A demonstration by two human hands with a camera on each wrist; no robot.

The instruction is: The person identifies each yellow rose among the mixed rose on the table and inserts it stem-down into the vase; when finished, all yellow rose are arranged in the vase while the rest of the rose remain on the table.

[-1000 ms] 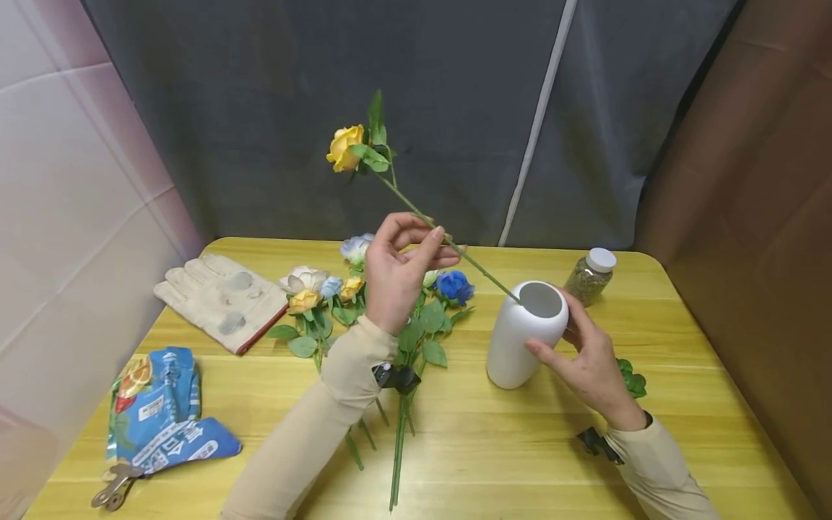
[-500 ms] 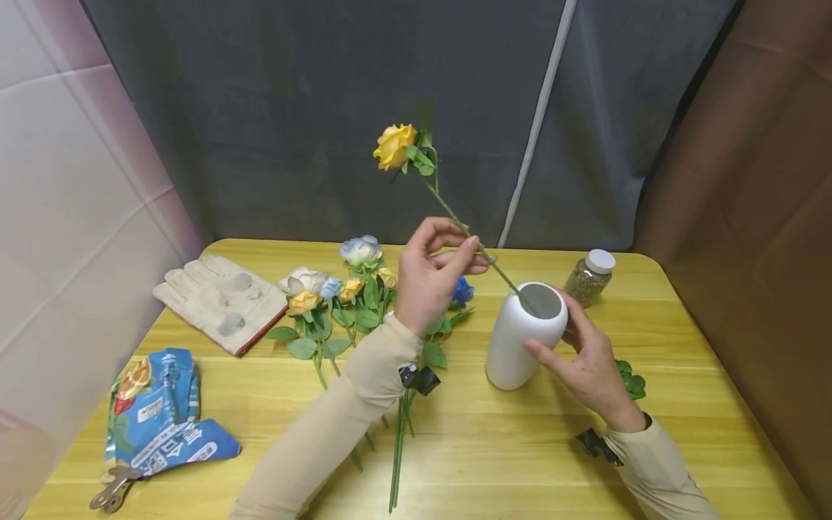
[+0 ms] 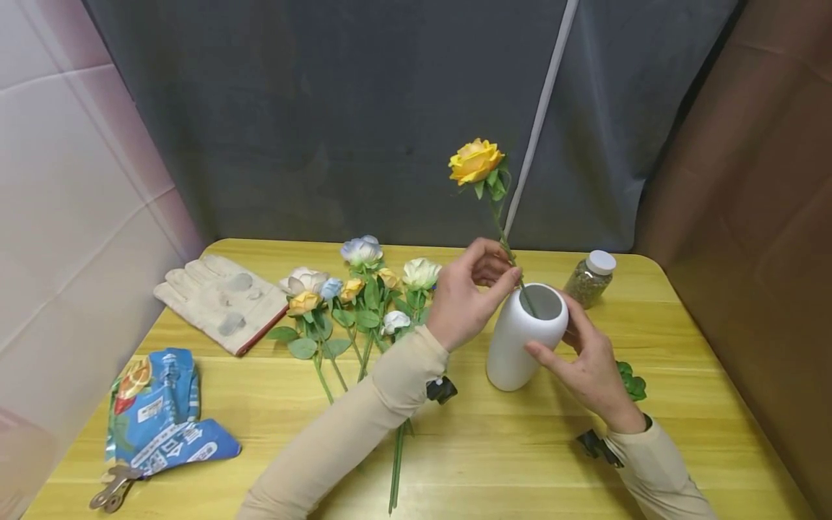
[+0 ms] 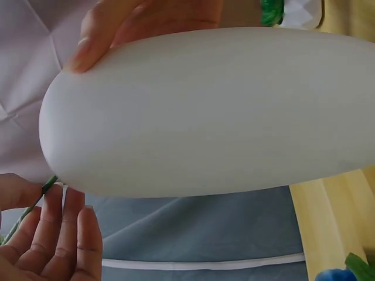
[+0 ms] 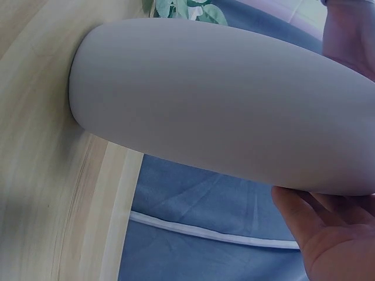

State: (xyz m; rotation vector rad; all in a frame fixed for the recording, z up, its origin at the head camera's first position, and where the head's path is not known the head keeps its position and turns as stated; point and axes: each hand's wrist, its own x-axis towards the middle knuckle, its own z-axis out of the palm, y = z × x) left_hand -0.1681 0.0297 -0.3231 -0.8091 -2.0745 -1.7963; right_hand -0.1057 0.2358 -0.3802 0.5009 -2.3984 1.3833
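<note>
A yellow artificial rose (image 3: pixel 477 162) stands nearly upright over the white vase (image 3: pixel 510 354), leaning slightly left, its lower stem inside the mouth. My left hand (image 3: pixel 466 297) pinches that stem between thumb and fingers just above the rim. In the left wrist view, the left hand (image 4: pixel 55 234) holds the green stem beside the vase (image 4: pixel 205 111). Gripping the vase near its top, my right hand (image 3: pixel 588 368) has the thumb in front and fingers behind. Its fingers touch the vase (image 5: pixel 217 105) in the right wrist view. The stem's bottom end is hidden inside.
Several artificial flowers (image 3: pixel 361 250) lie left of the vase, partly under my left arm. A work glove (image 3: pixel 224 300), a blue bag (image 3: pixel 159 412) and a metal tool (image 3: pixel 115 487) lie further left. Behind the right hand are a lidded jar (image 3: pixel 590 278) and a green plant (image 3: pixel 630 379).
My left hand has moved right and down towards the vase. The rose has swung right and more upright, its stem reaching deeper inside. The right hand and vase have barely moved.
</note>
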